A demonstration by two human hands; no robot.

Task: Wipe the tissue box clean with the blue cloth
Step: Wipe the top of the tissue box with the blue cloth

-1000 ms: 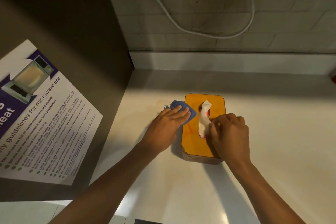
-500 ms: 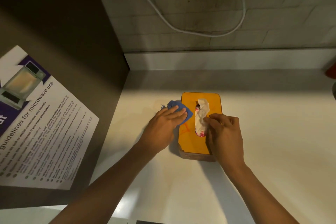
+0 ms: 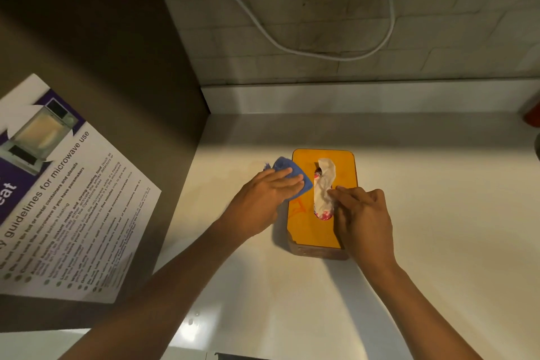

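Because the box would slide under a wiping stroke, the right hand (image 3: pixel 362 218) sits on the near right part of the tissue box (image 3: pixel 311 231), fingers loosely curled, fingertips at the tissue (image 3: pixel 323 187) that pokes from the slot; judged purpose is to brace the box and keep the tissue aside. Whether those fingertips pinch the tissue or only rest against it cannot be told. At 9 o'clock from the slot, the left hand (image 3: pixel 263 200) lies with straight fingers flat on the blue cloth (image 3: pixel 287 174), pressing it onto the left edge of the orange lid; part of the cloth hangs off the lid toward the counter (image 3: pixel 438 213). Flat fingers spread pressure over the cloth, which suits wiping rather than carrying. Faint reddish marks show on the lid at about 7 o'clock from the slot, near the cloth but uncovered: judged that the wipe is under way and not finished. Box stands near the counter's middle, well apart from the back wall. At 9 o'clock from the box, on a dark side panel, hangs a poster (image 3: pixel 58 199) of microwave guidelines. Farther off, at 12 o'clock, a white cable (image 3: pixel 292 48) loops across the tiled wall (image 3: pixel 438 23). A red object at the far right edge is too cropped to identify.
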